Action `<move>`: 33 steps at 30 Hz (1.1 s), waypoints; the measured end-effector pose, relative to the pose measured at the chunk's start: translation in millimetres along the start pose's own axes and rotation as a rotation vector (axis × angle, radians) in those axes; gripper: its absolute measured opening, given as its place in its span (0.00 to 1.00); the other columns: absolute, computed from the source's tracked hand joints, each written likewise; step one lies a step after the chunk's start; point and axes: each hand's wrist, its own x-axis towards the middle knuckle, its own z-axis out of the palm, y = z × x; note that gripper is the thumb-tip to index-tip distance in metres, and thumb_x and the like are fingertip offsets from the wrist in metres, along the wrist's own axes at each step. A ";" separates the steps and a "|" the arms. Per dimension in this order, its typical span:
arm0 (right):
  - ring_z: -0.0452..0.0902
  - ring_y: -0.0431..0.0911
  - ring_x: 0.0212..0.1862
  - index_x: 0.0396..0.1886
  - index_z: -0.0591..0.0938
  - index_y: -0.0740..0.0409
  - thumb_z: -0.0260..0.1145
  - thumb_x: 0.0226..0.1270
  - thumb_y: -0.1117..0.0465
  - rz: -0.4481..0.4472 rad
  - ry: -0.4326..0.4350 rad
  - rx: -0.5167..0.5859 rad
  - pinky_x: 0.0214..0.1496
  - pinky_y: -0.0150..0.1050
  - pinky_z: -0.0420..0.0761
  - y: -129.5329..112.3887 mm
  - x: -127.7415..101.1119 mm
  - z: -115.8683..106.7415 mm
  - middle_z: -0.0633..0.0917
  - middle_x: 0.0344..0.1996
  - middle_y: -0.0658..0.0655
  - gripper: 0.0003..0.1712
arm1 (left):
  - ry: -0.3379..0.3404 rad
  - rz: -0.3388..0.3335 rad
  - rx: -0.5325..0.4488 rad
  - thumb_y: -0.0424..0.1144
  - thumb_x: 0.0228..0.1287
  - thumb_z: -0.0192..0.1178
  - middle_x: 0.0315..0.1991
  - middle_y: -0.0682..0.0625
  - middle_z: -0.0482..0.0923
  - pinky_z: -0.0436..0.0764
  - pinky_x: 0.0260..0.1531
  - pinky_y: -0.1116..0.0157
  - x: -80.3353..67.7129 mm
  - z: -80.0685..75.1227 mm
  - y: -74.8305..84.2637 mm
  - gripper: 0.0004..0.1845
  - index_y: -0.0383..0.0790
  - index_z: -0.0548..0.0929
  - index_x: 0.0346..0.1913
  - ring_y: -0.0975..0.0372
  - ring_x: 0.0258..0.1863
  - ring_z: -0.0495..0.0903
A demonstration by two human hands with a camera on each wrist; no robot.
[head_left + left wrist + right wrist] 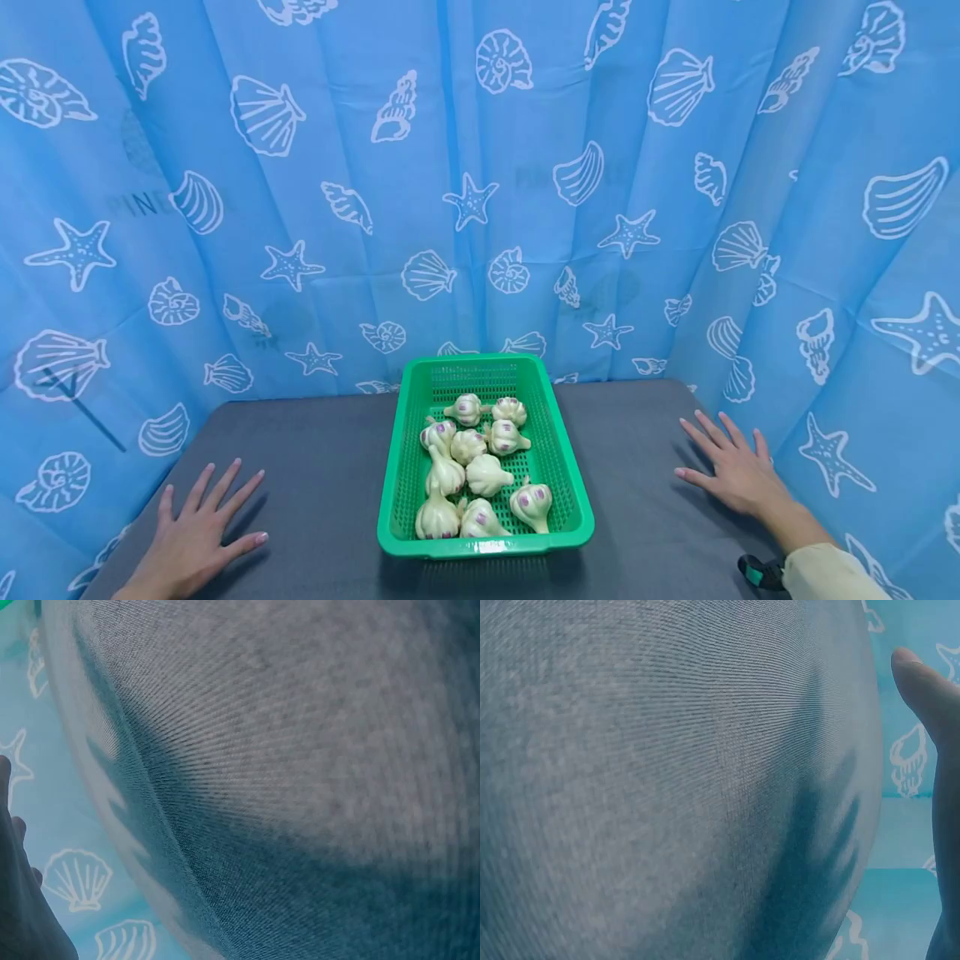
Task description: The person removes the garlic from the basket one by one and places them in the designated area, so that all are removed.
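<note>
A green plastic basket [392,467] stands in the middle of the table, holding several garlic bulbs [488,476], pale with purple patches. To its left, my left hand [191,542] is spread over the table with fingers apart, holding nothing. My right hand [738,475] is likewise spread, to the right of the basket, with nothing in it. In the right wrist view the thumb [919,686] shows at the right edge, and the hand's shadow falls on the cloth. Part of the left hand [22,892] appears at the left edge of the left wrist view.
Dark grey cloth [315,467] covers the table. A blue curtain [465,225] with white shells and starfish surrounds its back and sides. A black and green strap [761,573] sits at the right wrist, beside a pale sleeve [832,575].
</note>
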 end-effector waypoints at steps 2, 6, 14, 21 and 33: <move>0.41 0.70 0.71 0.75 0.59 0.54 0.60 0.61 0.30 0.001 0.002 -0.006 0.60 0.75 0.31 0.3 -1.2 -0.9 0.56 0.72 0.66 0.51 | 0.005 0.002 0.000 0.77 0.55 0.50 0.72 0.34 0.52 0.26 0.51 0.26 0.0 0.0 0.1 0.50 0.54 0.59 0.76 0.32 0.68 0.43; 0.43 0.70 0.70 0.75 0.60 0.54 0.61 0.60 0.30 -0.002 0.011 -0.025 0.61 0.74 0.33 0.3 -3.1 -1.6 0.57 0.72 0.66 0.51 | 0.010 0.005 0.003 0.77 0.55 0.50 0.72 0.34 0.53 0.27 0.51 0.26 0.2 0.2 0.3 0.49 0.54 0.60 0.75 0.32 0.68 0.44; 0.49 0.67 0.70 0.75 0.62 0.50 0.64 0.60 0.34 -0.060 0.092 -0.066 0.62 0.73 0.40 0.7 -5.3 -3.1 0.61 0.71 0.65 0.48 | 0.010 0.006 -0.001 0.78 0.53 0.50 0.71 0.33 0.55 0.32 0.53 0.26 0.2 1.2 1.3 0.50 0.52 0.62 0.74 0.32 0.66 0.48; 0.58 0.65 0.66 0.69 0.70 0.54 0.71 0.58 0.42 -0.138 0.232 -0.069 0.61 0.70 0.50 -2.8 -5.8 -4.0 0.69 0.65 0.66 0.42 | 0.004 -0.005 -0.021 0.78 0.51 0.51 0.69 0.31 0.57 0.40 0.52 0.26 2.6 -1.7 4.7 0.51 0.50 0.65 0.73 0.30 0.65 0.51; 0.73 0.62 0.53 0.53 0.82 0.60 0.78 0.47 0.55 -0.255 0.500 -0.011 0.51 0.63 0.69 -19.6 -7.3 -0.7 0.80 0.51 0.63 0.31 | 0.104 0.027 -0.164 0.67 0.61 0.57 0.67 0.32 0.62 0.55 0.53 0.31 6.7 -16.6 29.0 0.40 0.45 0.71 0.69 0.33 0.63 0.60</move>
